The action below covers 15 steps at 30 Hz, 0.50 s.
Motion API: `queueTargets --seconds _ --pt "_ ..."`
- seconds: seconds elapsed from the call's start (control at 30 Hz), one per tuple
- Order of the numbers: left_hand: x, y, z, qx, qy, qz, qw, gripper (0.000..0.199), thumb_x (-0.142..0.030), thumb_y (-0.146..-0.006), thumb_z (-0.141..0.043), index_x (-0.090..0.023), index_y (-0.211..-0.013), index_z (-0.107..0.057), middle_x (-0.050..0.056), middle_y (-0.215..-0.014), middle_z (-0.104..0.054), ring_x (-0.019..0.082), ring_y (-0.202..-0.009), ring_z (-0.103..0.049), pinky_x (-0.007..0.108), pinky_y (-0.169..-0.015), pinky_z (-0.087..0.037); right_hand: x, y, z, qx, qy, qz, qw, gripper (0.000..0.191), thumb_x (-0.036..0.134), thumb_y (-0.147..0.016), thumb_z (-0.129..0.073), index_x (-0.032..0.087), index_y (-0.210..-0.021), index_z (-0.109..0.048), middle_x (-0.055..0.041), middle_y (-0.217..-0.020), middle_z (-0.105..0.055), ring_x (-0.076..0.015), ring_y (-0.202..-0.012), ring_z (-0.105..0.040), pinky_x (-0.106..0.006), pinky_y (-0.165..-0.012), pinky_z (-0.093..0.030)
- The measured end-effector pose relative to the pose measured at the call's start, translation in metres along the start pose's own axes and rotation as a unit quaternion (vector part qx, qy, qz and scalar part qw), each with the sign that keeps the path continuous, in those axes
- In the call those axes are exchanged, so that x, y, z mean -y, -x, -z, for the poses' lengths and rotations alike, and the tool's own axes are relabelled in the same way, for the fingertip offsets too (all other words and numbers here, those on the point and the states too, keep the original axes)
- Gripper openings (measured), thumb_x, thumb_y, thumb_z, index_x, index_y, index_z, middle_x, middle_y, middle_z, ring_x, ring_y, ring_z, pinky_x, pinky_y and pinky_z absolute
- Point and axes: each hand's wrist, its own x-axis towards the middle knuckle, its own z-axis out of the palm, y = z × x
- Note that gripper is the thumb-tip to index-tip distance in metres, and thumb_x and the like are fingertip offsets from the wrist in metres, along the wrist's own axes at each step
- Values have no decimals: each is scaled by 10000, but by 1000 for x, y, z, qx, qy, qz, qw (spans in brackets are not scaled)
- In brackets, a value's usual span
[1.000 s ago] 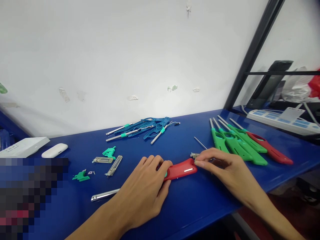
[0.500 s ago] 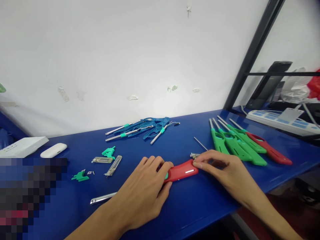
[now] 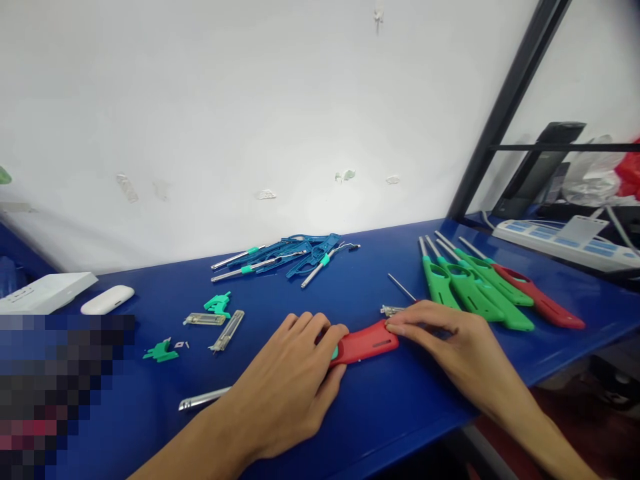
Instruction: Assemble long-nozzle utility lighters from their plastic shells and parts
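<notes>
A red lighter (image 3: 365,343) lies low over the blue table, its metal tube (image 3: 204,399) sticking out left beyond my left wrist. My left hand (image 3: 295,380) is wrapped round its front part, covering most of the trigger area; a bit of teal shows by the fingers. At the handle's right end, the thumb and forefinger of my right hand (image 3: 440,333) pinch the upper corner. Just behind that hand are a clear lighter insert (image 3: 391,311), partly hidden, and a thin metal rod (image 3: 401,287).
Blue shell parts with metal tubes (image 3: 313,252) lie near the wall. Green lighters (image 3: 475,293) and a red one (image 3: 560,309) are at the right. Teal pieces (image 3: 218,305) and clear inserts (image 3: 229,331) lie left, near a white case (image 3: 107,300). A power strip (image 3: 565,241) stands far right.
The red lighter has shifted and turned very slightly; the handle's slot, bright before, now looks dark. Both hands keep their hold.
</notes>
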Motion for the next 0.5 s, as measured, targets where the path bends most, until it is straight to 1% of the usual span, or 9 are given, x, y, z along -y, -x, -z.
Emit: queueTargets --seconds 0.2,0.37,0.5 --pt "0 0 0 -2 -19 -10 1000 323 -299 -1064 -410 -236 -1364 -512 80 -1215 -612 284 -1092 -593 569 -1036 -462 0 1 1 4 13 13 1000 133 457 -882 -729 359 -837 -807 60 -950 -779 -161 -903 -727 -235 -825 -518" --pt "1 -1 2 3 -37 -23 999 320 -301 -1069 -394 -225 -1352 -523 82 -1188 -617 282 -1064 -600 558 -987 -492 -4 3 0 -7 35 27 999 113 431 -907 -720 358 -875 -800 61 -981 -779 -165 -940 -724 -241 -858 -512" --pt "1 0 1 3 -61 -37 997 344 -308 -1079 -375 -211 -1377 -517 89 -1189 -623 284 -1082 -608 559 -992 -498 -4 3 -1 -11 55 38 998 106 415 -919 -716 345 -893 -791 59 -991 -777 -166 -932 -724 -244 -836 -517"
